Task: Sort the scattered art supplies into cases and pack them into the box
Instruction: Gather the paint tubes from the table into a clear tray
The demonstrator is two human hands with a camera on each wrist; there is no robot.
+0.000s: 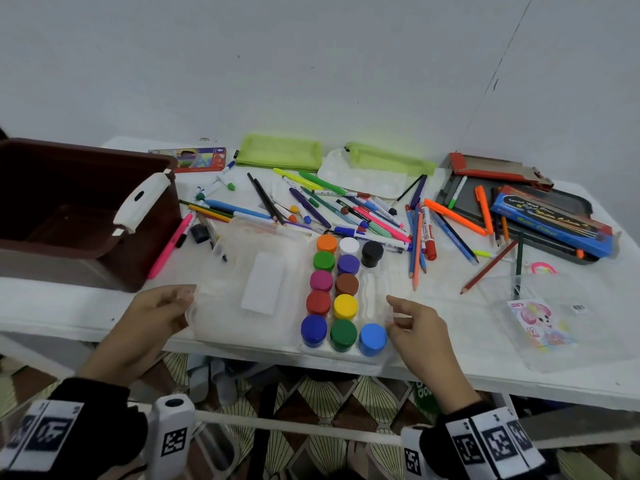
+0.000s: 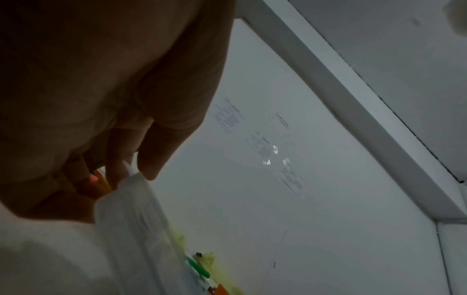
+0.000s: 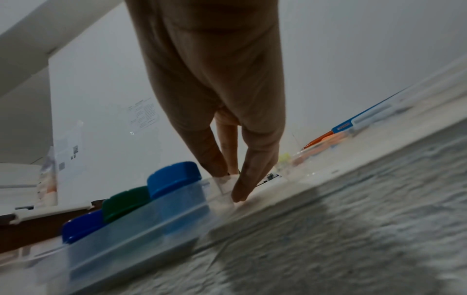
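Note:
An open clear plastic paint case [image 1: 221,306] lies at the table's front edge. Its right half holds two rows of coloured paint pots [image 1: 346,306]; a light blue pot [image 3: 174,175] stands at the near right and a black pot [image 1: 372,252] at the far end. My left hand [image 1: 188,299] pinches the left rim of the case lid [image 2: 131,215]. My right hand [image 1: 394,313] pinches the tray's right rim [image 3: 222,183] beside the light blue pot. The brown box [image 1: 69,209] stands open at the left with its inside bare.
Pens, markers and pencils [image 1: 329,206] are scattered across the middle. Two green mesh pouches [image 1: 282,152] lie by the wall. A blue watercolour box [image 1: 550,220] sits on a black tray [image 1: 457,199] at the right. A clear pouch with a sticker [image 1: 543,323] lies front right.

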